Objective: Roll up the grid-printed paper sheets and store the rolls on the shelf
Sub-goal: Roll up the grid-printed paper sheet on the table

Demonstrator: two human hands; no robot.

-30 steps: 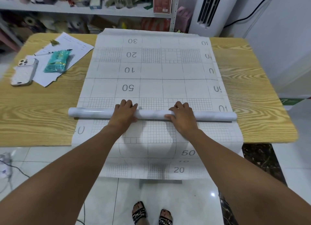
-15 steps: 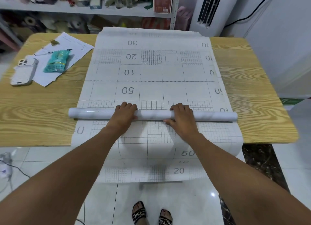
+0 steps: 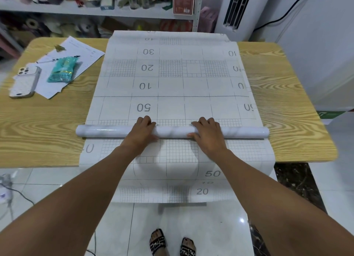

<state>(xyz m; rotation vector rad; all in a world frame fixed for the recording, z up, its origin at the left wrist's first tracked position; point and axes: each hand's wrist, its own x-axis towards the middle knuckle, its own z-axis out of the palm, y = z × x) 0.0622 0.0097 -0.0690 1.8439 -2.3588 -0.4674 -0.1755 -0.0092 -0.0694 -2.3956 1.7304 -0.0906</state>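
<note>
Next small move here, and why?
Probably turn the roll away a little: left hand and right hand grip it mid-length, and the sheet beyond it lies flat, unrolled, to the far edge of the table.

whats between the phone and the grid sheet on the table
In the head view, a teal packet lies on loose white papers between the phone and the grid sheet.
</note>
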